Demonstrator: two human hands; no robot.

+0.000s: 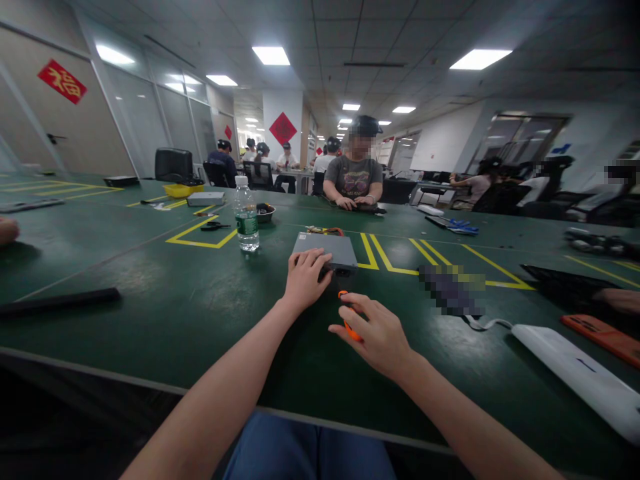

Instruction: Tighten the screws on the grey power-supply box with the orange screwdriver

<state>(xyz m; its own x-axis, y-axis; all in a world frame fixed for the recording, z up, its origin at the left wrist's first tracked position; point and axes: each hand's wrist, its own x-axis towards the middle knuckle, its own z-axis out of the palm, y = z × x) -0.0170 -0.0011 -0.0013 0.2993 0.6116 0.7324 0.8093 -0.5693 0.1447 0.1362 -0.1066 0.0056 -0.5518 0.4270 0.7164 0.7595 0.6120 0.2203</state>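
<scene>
A flat grey metal box (334, 249) lies on the green table (165, 300) in front of me. My left hand (305, 275) rests on the box's near left corner, fingers curled over its edge. Just below the box's front face, my right hand (379, 333) is closed around a small tool with an orange handle (349, 325). The tool's tip is hidden by my fingers. Orange and coloured wires (325, 231) lie at the far edge of the box.
A water bottle (247, 217) stands left of the box, with scissors (214, 226) and a small bowl (265, 213) beyond. A white power strip (575, 370) and an orange object (603, 335) lie right. A person (356, 175) sits opposite; another person's hand (620, 300) rests far right.
</scene>
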